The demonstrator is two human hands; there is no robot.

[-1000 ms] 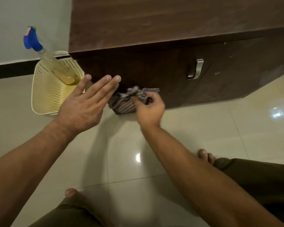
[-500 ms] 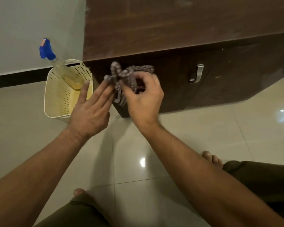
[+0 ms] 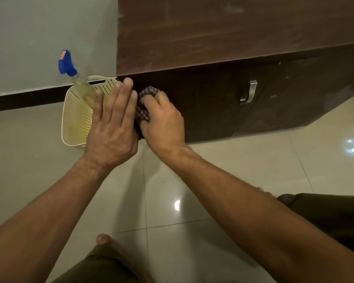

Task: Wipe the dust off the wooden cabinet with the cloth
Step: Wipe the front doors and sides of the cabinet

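The dark wooden cabinet [image 3: 213, 37] fills the top right, its front doors below a lighter top. A checked grey cloth [image 3: 145, 103] is bunched against the cabinet's left front corner. My right hand [image 3: 164, 121] grips the cloth, with most of the fabric hidden under its fingers. My left hand [image 3: 112, 123] lies flat with straight fingers beside the cloth, its fingertips at the cabinet's corner edge.
A cream perforated basket [image 3: 78, 119] stands on the tiled floor left of the cabinet, holding a spray bottle with a blue head [image 3: 66, 65]. A metal handle [image 3: 248, 91] sits on the cabinet door. My knees and bare toes show at the bottom.
My right hand lifted the cloth from near the floor and bunched it, then pressed it to the cabinet's corner. My left hand closed in beside it.
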